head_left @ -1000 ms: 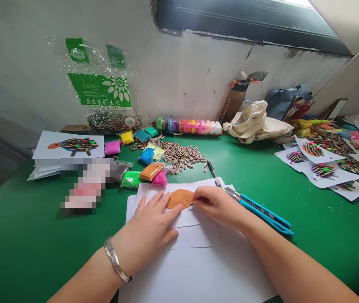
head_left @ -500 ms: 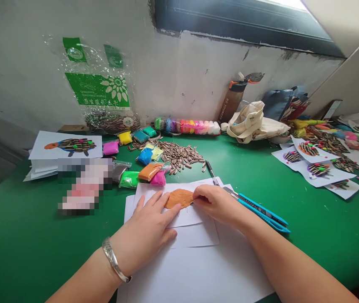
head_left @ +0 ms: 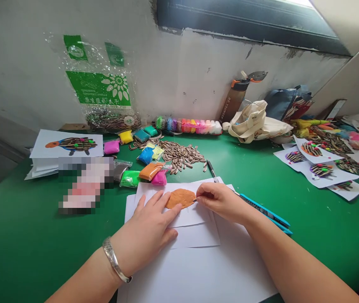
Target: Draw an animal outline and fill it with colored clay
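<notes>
A patterned silver-coloured bangle (head_left: 114, 260) circles the wrist behind the left hand (head_left: 149, 229); the left forearm (head_left: 86, 277) below the bangle and the right forearm (head_left: 286, 248) opposite it are bare.

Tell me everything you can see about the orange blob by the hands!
The orange blob looks like clay pressed flat into a rough oval, its surface bumpy. It lies on white paper, with drawn lines poking out below. The left hand has fingers at its left and lower edges. At its right end, the right hand pinches a small dark thing, too tiny to name.
</notes>
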Motion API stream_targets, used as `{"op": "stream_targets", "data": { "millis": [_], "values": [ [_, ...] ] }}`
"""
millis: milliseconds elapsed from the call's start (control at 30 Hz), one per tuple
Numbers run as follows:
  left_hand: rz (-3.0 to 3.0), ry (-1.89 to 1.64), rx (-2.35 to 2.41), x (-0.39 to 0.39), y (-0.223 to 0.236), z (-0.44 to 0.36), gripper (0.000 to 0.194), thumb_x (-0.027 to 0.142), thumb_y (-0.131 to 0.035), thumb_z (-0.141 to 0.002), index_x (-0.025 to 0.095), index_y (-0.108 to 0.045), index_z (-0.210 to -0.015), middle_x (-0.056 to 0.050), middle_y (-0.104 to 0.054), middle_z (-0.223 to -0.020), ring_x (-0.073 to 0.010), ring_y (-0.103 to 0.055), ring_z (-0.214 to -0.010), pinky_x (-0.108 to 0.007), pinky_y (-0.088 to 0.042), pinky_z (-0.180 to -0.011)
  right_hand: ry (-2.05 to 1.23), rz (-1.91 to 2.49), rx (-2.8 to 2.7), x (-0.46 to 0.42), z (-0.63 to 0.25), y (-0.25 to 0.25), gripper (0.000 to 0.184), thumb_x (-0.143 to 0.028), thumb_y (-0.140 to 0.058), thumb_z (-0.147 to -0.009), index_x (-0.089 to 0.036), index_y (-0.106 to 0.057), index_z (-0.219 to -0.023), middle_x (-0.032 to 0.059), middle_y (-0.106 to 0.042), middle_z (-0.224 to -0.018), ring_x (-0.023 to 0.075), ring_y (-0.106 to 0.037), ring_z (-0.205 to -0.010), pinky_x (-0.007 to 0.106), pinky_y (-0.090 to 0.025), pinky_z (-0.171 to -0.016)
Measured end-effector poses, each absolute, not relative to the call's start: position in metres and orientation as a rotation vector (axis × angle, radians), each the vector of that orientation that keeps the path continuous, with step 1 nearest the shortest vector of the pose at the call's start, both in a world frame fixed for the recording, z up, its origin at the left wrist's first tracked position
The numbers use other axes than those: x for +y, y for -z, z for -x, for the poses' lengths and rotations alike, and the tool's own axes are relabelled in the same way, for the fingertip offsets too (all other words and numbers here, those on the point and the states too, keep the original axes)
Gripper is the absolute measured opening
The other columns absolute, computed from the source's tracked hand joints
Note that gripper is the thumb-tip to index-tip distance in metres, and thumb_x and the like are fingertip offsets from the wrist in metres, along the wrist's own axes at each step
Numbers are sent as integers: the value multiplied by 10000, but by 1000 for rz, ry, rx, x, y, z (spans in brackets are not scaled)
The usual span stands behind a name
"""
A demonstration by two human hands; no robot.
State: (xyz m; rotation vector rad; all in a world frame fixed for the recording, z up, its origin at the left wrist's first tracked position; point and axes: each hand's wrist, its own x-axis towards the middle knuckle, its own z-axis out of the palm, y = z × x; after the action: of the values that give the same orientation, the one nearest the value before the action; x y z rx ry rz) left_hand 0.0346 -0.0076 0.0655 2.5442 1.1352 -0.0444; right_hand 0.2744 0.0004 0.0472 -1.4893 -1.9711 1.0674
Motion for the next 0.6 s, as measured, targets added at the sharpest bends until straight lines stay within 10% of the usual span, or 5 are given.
{"op": "stream_targets", "data": {
  "millis": [167, 600],
  "values": [
    [-2545, 71, 1134, -7, -65, -35, 465, 273, -545, -874, 339, -510, -1333, -98, -453, -1412, -361, -343, -1340, -657, -285, -1054, -1324, 1271, -1660, -3, -277, -56, 159, -325, -521, -908, -184, -564, -847, -19, -523, -725, 111, -465, -647, 231, -388, -590],
    [-2534, 171, 1149, -6, -68, -37, 495, 278, -557, -878, 326, -482, -1365, -124, -424, -1454, -370, -286, -1387, -656, -269, -1066, -473, 1168, -2284, -47, -272, -33, 170, -107, -404, -947, -210, -530, -995, 109, -640, -1146, 211, -572, -1055, 362, -513, -864]
  ]
}}
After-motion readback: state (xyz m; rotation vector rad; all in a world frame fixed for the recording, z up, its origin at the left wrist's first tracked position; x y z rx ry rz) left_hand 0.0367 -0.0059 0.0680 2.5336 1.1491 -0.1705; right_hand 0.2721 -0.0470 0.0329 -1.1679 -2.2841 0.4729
